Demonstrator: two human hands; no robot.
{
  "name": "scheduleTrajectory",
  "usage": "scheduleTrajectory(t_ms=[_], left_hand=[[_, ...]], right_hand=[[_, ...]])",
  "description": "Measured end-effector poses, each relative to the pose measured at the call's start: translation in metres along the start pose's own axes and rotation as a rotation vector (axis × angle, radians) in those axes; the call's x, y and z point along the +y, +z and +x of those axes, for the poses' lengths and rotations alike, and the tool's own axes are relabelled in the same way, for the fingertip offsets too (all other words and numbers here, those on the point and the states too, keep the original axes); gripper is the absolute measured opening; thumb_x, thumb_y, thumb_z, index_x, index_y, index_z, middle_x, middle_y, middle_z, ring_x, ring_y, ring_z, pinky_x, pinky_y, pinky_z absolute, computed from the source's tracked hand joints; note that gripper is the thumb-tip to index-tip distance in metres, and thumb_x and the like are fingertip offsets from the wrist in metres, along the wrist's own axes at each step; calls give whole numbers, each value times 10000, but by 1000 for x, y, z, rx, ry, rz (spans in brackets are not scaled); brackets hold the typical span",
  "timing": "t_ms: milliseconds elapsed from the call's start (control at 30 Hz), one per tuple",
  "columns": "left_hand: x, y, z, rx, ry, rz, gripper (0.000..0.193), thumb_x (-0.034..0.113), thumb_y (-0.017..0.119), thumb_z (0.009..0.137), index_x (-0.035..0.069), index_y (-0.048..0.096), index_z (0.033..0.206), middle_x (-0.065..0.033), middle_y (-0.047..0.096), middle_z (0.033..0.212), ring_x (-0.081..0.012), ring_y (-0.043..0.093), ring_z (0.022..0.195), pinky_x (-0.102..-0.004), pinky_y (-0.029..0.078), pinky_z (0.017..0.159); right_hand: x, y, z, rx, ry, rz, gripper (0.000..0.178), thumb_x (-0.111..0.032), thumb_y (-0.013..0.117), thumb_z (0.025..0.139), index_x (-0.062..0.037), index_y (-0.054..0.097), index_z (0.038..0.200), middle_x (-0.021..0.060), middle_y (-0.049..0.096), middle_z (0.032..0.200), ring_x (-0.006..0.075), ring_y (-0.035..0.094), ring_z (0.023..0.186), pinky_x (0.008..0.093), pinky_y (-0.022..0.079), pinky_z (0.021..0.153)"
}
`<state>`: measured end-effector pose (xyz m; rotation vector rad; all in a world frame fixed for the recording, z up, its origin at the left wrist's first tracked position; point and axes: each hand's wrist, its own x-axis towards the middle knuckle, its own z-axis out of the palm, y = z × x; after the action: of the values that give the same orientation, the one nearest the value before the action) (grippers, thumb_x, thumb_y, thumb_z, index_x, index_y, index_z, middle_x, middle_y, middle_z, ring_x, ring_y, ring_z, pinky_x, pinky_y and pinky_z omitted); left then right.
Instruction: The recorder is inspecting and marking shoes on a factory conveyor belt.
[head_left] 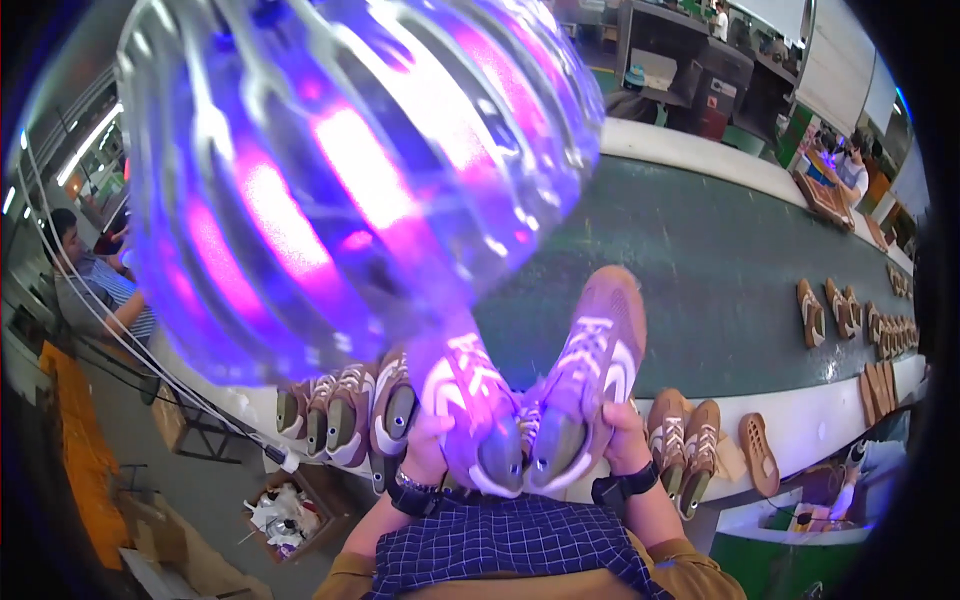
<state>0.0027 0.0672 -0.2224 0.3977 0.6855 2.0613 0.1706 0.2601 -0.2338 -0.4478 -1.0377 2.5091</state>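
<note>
My left hand (428,448) grips the outer side of a brown sneaker (470,385) with white stripes and laces. In my right hand (627,440) is a matching sneaker (602,345), held near its heel. Both sneakers point away from me, heels close together, with grey-green lasts (556,448) showing in their openings. Above the left sneaker hangs a big caged lamp (350,180), glowing purple and pink and hiding part of its toe. Part of another laced shoe (531,408) shows between the two sneakers.
A green conveyor belt (710,270) runs ahead, carrying more shoes (842,308) at right. Sneakers on lasts line the near ledge at left (345,410) and right (687,445), beside a loose sole (758,455). A scrap box (290,518) stands lower left. Co-workers (90,270) sit nearby.
</note>
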Motion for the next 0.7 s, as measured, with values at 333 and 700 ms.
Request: scheduleTrajectory(t_ms=[333, 700], left_hand=[[-13, -24, 11, 388, 183, -100, 461, 316, 481, 953, 39, 441, 1320, -91, 535, 1280, -218, 509, 1192, -388, 386, 1045], [-22, -25, 14, 509, 167, -149, 402, 326, 526, 948, 70, 497, 1257, -46, 579, 1212, -187, 557, 1120, -367, 437, 998]], right_hand=[[1, 8, 9, 219, -112, 163, 531, -238, 613, 878, -35, 417, 1327, 121, 568, 1236, 247, 582, 1117, 416, 519, 915], [21, 18, 6, 328, -81, 208, 412, -305, 565, 922, -40, 503, 1231, 94, 633, 1091, 184, 660, 918, 284, 595, 662]])
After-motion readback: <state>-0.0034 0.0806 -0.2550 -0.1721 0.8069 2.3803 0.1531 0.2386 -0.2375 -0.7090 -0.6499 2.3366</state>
